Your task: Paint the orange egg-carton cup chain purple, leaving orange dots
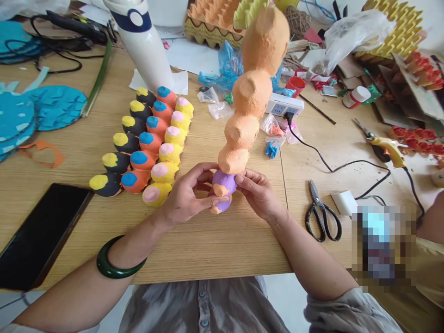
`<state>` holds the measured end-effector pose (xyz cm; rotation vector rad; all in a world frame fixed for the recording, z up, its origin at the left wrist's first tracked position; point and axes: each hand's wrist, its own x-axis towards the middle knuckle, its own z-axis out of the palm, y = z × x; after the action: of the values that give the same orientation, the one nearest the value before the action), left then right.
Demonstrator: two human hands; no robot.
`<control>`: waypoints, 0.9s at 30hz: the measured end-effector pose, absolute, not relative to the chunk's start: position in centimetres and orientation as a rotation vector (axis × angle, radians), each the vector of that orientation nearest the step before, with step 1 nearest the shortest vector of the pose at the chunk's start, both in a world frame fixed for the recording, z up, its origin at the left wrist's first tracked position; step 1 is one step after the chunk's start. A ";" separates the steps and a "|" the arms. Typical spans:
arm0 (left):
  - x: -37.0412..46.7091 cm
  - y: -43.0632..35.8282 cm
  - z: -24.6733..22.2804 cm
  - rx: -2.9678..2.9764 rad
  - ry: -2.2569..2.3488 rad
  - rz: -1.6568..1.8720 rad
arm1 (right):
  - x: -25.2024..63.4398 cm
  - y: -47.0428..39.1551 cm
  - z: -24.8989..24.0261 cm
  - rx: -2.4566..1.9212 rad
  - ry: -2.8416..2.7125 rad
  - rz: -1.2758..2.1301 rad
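An upright piece of bumpy orange segments (252, 92), wider toward the top, rises from a purple lower part (225, 181) with orange patches. My left hand (189, 192) is closed round the left side of the purple part, thumb across its front. From the right, my right hand (258, 192) pinches it where purple meets orange. To the left stand rows of painted egg-carton cups: black ones with yellow tips (127, 142), orange ones with blue tips (150, 141) and yellow ones with pink tips (170, 151).
Black-handled scissors (323, 215), a white adapter (344, 202) and a yellow glue gun (390, 147) lie right. A phone (43, 231) is at left. Behind are a white bottle (144, 46), a power strip (284, 107) and egg trays (211, 23). Another person (423, 263) sits at right.
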<state>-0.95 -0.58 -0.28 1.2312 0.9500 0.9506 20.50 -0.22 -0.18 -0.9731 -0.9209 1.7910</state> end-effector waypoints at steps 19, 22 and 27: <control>-0.7 -0.5 0.7 0.758 0.734 0.745 | 20.3 -0.7 -0.3 -0.989 -1.129 1.861; -0.9 -0.4 0.6 0.787 0.702 0.724 | 20.4 -0.5 -0.5 -0.982 -1.099 1.889; -1.3 0.1 0.7 0.834 0.726 0.698 | 20.6 -0.4 -0.5 -0.972 -1.029 1.909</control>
<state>-1.26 0.06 0.68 0.8343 0.7257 0.6976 20.60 -0.42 -0.47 -0.9721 -1.0293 1.9094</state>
